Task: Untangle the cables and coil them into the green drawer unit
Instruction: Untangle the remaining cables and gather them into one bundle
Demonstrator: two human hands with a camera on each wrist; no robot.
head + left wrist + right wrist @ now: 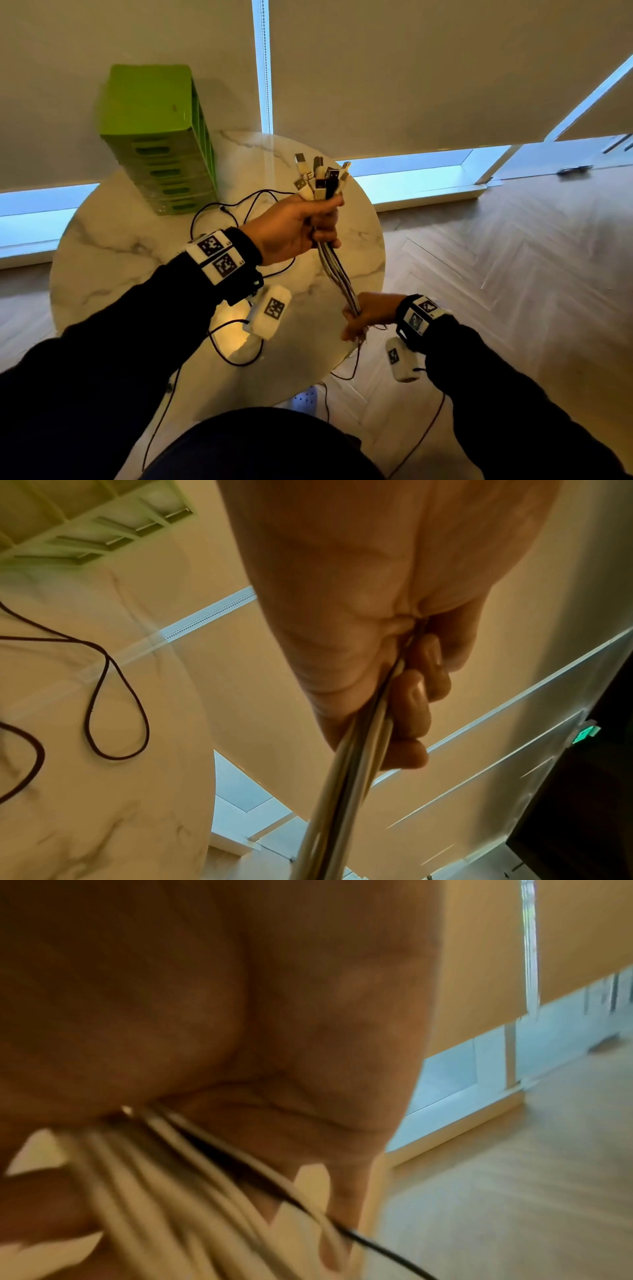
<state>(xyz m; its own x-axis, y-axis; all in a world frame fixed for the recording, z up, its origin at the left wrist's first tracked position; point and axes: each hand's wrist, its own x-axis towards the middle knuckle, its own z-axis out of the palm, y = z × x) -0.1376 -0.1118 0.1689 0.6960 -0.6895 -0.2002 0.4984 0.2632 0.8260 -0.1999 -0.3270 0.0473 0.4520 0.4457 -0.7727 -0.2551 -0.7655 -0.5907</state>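
A bundle of white and black USB cables (337,270) stretches between my two hands above the round marble table (113,240). My left hand (301,228) grips the bundle just below its cluster of plugs (320,178), which point upward. Lower down, near the table's right edge, my right hand (364,317) is wrapped round the same cables. The left wrist view has the cables (346,785) running out under my curled fingers (416,696). In the blurred right wrist view the cables (164,1177) fan out of my fist. The green drawer unit (161,137) stands at the table's back left, drawers closed.
A thin black wire (236,209) loops over the tabletop beside the drawer unit, also seen as the wire (113,702) in the left wrist view. More black wires (236,356) hang from the wrist cameras. Wooden floor (513,274) lies to the right, blinds and a low window behind.
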